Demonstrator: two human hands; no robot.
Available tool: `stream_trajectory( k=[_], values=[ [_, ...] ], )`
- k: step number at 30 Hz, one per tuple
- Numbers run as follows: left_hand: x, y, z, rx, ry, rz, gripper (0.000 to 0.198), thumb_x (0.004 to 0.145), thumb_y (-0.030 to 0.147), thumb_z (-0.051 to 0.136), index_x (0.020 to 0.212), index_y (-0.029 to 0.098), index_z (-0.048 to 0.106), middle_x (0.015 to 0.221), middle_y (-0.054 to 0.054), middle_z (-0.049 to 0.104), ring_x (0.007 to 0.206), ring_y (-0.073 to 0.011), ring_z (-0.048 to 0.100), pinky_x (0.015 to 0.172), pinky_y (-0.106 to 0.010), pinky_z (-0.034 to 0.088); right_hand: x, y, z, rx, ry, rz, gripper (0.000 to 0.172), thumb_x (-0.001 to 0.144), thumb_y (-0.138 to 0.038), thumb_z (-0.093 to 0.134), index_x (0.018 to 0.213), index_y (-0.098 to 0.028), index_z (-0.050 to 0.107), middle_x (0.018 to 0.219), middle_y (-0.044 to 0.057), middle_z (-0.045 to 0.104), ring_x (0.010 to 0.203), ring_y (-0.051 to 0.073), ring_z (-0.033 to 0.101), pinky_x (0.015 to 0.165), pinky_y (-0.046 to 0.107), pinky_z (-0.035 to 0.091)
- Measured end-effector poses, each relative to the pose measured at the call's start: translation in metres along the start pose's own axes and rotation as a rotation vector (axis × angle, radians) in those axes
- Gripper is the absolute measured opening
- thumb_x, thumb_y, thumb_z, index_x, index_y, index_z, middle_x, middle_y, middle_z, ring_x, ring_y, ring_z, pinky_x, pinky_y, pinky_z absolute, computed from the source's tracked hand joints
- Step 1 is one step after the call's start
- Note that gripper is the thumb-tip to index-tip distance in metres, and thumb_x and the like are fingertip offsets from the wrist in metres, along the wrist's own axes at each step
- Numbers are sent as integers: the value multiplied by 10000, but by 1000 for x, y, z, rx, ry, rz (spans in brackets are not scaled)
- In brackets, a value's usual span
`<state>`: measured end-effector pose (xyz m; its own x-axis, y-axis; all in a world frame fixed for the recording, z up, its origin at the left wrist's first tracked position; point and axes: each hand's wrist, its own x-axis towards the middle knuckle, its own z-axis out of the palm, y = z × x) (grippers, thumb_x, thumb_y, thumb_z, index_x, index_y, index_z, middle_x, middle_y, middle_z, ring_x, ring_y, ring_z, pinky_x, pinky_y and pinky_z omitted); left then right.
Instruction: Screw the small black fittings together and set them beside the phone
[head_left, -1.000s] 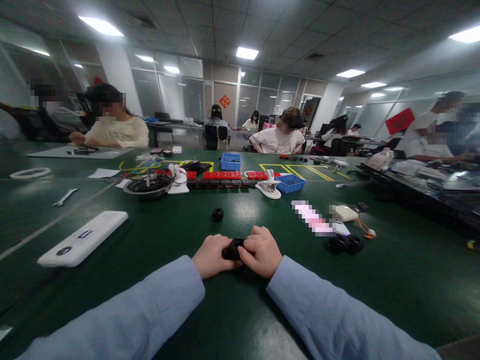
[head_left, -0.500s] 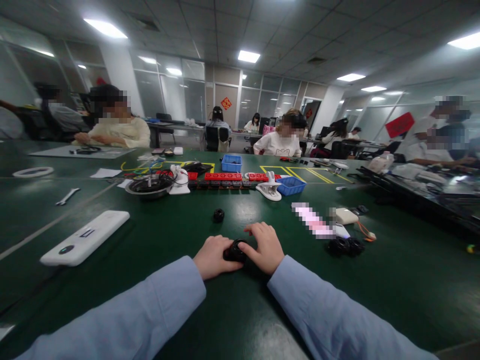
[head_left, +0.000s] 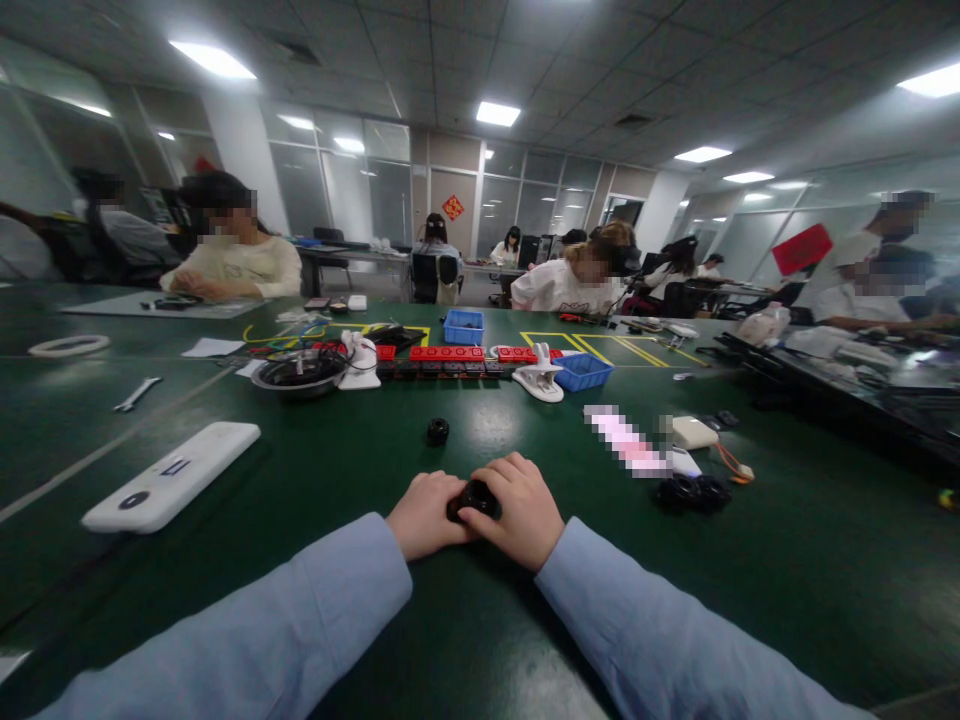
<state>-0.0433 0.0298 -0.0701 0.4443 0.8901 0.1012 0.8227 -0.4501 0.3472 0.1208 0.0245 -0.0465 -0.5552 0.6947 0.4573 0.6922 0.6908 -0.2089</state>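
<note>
Close in front of me on the green table, a glossy black round part with a hollow in its top sits between my hands. My left hand grips it from the left, fingers wrapped behind. From the right, my right hand closes over it, thumb across the near side and fingers around the far rim. Both hands hide much of the part, and I cannot make out its exact kind. A smaller black ring-shaped piece lies just beyond my hands.
A white power bank-like device and a wrench lie left. Black round parts and a phone are right. Farther back stand a metal bowl, red-and-black blocks and blue bins. People sit across the table.
My right hand has closed down onto the black round part; its fingers were raised and spread before. My left hand stays in place. A person opposite leans lower, toward the right.
</note>
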Motion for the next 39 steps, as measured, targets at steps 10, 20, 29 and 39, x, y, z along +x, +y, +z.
stream_trajectory(
  k=[10,20,29,39],
  values=[
    [0,-1,2,-6,7,1,227,669,389,621,714,174,563,723,0,584,742,-190,530,669,-290,362,0,-5,-3,71,-52,-30,249,707,-230,587,935,-135,614,923,85,603,858,220,458,775,354,380],
    [0,-1,1,7,1,-4,190,672,358,601,730,180,571,755,-8,589,761,-199,533,691,-300,373,-1,-9,-4,126,-73,-115,321,642,-122,502,942,-163,609,955,52,631,817,201,441,746,335,356],
    [0,1,-1,6,-2,-5,200,644,360,625,689,180,548,723,3,572,743,-195,528,658,-292,351,-3,-7,0,183,-61,-150,358,552,-67,446,853,-175,605,931,21,650,762,186,425,714,323,344],
    [-1,0,0,6,7,5,199,638,379,636,681,196,568,711,12,565,736,-194,527,640,-282,331,-4,-5,5,207,-24,-210,235,552,-41,433,631,-192,596,870,-13,674,705,171,416,685,319,334]
  ],
)
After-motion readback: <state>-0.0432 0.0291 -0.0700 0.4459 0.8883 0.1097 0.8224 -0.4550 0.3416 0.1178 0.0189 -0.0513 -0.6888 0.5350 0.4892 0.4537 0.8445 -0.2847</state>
